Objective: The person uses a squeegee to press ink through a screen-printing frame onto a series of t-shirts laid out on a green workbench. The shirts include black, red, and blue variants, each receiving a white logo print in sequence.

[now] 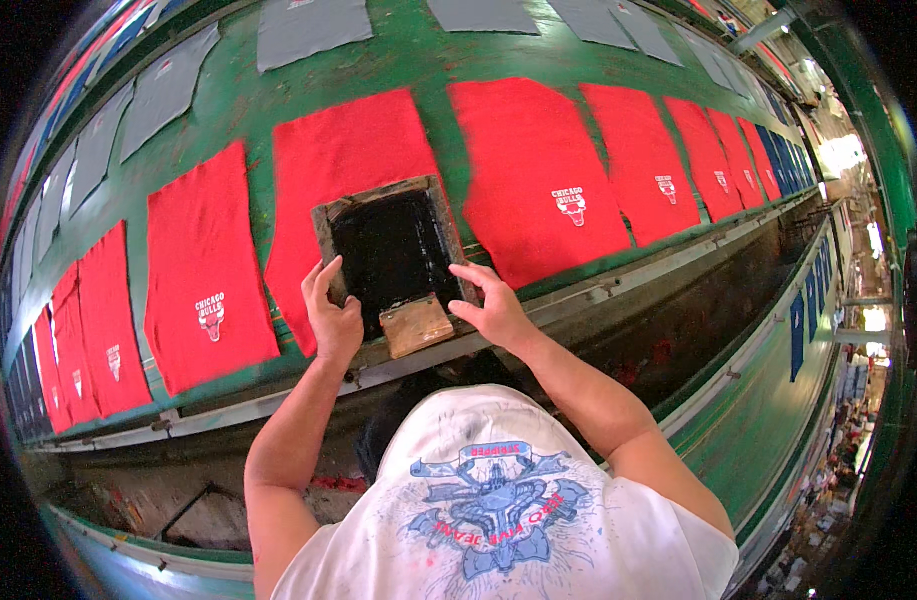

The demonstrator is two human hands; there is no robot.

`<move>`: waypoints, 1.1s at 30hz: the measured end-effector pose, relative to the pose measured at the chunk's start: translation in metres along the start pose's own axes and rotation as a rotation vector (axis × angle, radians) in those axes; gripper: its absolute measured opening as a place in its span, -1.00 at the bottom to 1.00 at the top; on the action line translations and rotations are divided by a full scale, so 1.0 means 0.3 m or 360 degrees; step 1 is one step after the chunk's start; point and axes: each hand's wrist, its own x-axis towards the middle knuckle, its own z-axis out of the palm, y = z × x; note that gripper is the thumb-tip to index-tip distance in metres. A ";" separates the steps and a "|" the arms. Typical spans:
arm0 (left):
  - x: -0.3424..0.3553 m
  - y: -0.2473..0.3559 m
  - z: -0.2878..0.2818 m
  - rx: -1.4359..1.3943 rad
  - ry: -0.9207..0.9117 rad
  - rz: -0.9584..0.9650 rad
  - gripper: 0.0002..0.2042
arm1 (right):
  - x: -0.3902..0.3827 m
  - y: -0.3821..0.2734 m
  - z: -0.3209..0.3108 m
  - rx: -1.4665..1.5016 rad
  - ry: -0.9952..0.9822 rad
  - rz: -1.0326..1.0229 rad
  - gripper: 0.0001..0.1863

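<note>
A small screen printing frame with worn wooden sides lies over one red cloth piece on the green table. Black ink coats its inside, wet and shiny near the middle. A squeegee with a wooden handle rests in the frame's near end. My left hand grips the frame's left side, fingers outside and thumb inward. Holding the opposite side is my right hand, its thumb and fingers around the wood. Whatever part of the cloth lies beneath the frame is hidden.
Red pieces with a white bull-head print lie on both sides, including one at left and one at right. Grey pieces line the table's far side. A metal rail runs along the near edge. Another green table stands at right.
</note>
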 end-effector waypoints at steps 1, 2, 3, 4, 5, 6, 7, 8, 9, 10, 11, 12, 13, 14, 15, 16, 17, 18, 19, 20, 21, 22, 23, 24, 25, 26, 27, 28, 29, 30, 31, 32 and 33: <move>0.002 0.014 -0.005 -0.0010 0.0007 0.0008 -0.27 | -0.005 0.000 0.005 0.0042 0.0019 -0.0013 -0.30; 0.005 0.033 -0.009 0.0008 -0.0003 -0.0050 -0.27 | -0.010 -0.002 0.008 0.0082 0.0040 -0.0019 -0.29; 0.009 0.056 -0.015 -0.0009 0.0013 -0.0020 -0.28 | -0.011 -0.004 0.003 0.0102 0.0057 -0.0021 -0.31; 0.009 0.086 -0.015 -0.0098 0.0035 -0.0023 -0.28 | -0.011 -0.008 -0.001 0.0145 0.0073 -0.0036 -0.32; 0.008 0.117 -0.024 -0.0037 0.0054 0.0082 -0.29 | -0.016 -0.012 -0.009 0.0166 0.0093 -0.0052 -0.33; 0.008 0.151 -0.032 0.0056 0.0076 0.0127 -0.30 | -0.021 -0.015 -0.023 0.0174 0.0110 -0.0049 -0.33; 0.010 0.183 -0.036 0.0014 0.0073 0.0093 -0.31 | -0.027 -0.016 -0.044 0.0244 0.0123 -0.0094 -0.35; 0.014 0.215 -0.038 -0.0020 0.0082 0.0068 -0.33 | -0.034 -0.015 -0.070 0.0299 0.0132 -0.0123 -0.38; 0.019 0.244 -0.027 0.0005 0.0118 0.0122 -0.34 | -0.040 -0.014 -0.096 0.0353 0.0139 -0.0153 -0.40; 0.028 0.272 -0.006 -0.0085 0.0106 0.0072 -0.35 | -0.044 -0.010 -0.122 0.0414 0.0180 -0.0167 -0.42; 0.036 0.295 0.014 -0.0115 0.0123 0.0100 -0.37 | -0.047 -0.003 -0.148 0.0475 0.0217 -0.0183 -0.44; 0.040 0.320 0.045 -0.0083 0.0148 0.0091 -0.38 | -0.048 0.009 -0.182 0.0535 0.0255 -0.0229 -0.46; 0.044 0.345 0.087 -0.0226 0.0156 0.0070 -0.40 | -0.044 0.027 -0.227 0.0560 0.0251 -0.0214 -0.48; 0.047 0.369 0.133 -0.0305 0.0139 0.0156 -0.40 | -0.034 0.053 -0.279 0.0585 0.0246 -0.0229 -0.49; 0.049 0.395 0.182 -0.0321 0.0130 0.0201 -0.40 | -0.025 0.083 -0.333 0.0587 0.0242 -0.0247 -0.50; 0.045 0.418 0.232 -0.0282 0.0142 0.0259 -0.41 | -0.020 0.117 -0.387 0.0636 0.0244 -0.0274 -0.50; 0.038 0.442 0.287 -0.0284 0.0125 0.0277 -0.41 | -0.017 0.155 -0.445 0.0662 0.0248 -0.0303 -0.51; 0.030 0.466 0.350 -0.0231 0.0119 0.0309 -0.42 | -0.015 0.195 -0.505 0.0668 0.0259 -0.0322 -0.51; 0.021 0.489 0.415 -0.0166 0.0115 0.0322 -0.43 | -0.011 0.235 -0.566 0.0760 0.0248 -0.0335 -0.52; 0.011 0.510 0.492 -0.0269 0.0155 0.0331 -0.44 | -0.018 0.275 -0.626 0.0747 0.0259 -0.0324 -0.52; 0.001 0.529 0.579 -0.0362 0.0202 0.0323 -0.45 | -0.023 0.317 -0.687 0.0734 0.0270 -0.0314 -0.53; -0.008 0.545 0.661 -0.0420 0.0253 0.0285 -0.46 | -0.026 0.357 -0.744 0.0719 0.0278 -0.0304 -0.53; -0.020 0.554 0.735 -0.0424 0.0296 0.0327 -0.49 | -0.026 0.399 -0.792 0.0739 0.0313 -0.0285 -0.55; -0.040 0.560 0.806 -0.0525 0.0274 0.0185 -0.53 | -0.026 0.443 -0.843 0.0763 0.0308 -0.0277 -0.55; -0.049 0.564 0.873 -0.0604 0.0272 0.0197 -0.55 | -0.024 0.485 -0.893 0.0787 0.0302 -0.0266 -0.56; -0.056 0.567 0.934 -0.0625 0.0282 0.0165 -0.57 | -0.024 0.524 -0.935 0.0809 0.0296 -0.0254 -0.56; -0.067 0.569 0.983 -0.0648 0.0281 0.0188 -0.58 | -0.025 0.558 -0.963 0.0918 0.0294 -0.0221 -0.57; -0.077 0.572 1.026 -0.0643 0.0285 0.0187 -0.59 | -0.029 0.587 -0.986 0.0965 0.0285 -0.0183 -0.57; -0.082 0.573 1.059 -0.0608 0.0295 0.0172 -0.60 | -0.033 0.609 -1.005 0.1009 0.0277 -0.0149 -0.58; -0.088 0.575 1.088 -0.0639 0.0295 0.0190 -0.61 | -0.036 0.630 -1.025 0.1061 0.0277 -0.0079 -0.58; -0.097 0.577 1.113 -0.0635 0.0295 0.0191 -0.62 | -0.040 0.649 -1.042 0.1043 0.0258 -0.0109 -0.58; -0.107 0.576 1.128 -0.0629 0.0291 0.0193 -0.62 | -0.046 0.663 -1.054 0.1037 0.0247 -0.0102 -0.58; -0.115 0.577 1.140 -0.0642 0.0274 0.0163 -0.64 | -0.051 0.673 -1.063 0.1032 0.0239 -0.0095 -0.58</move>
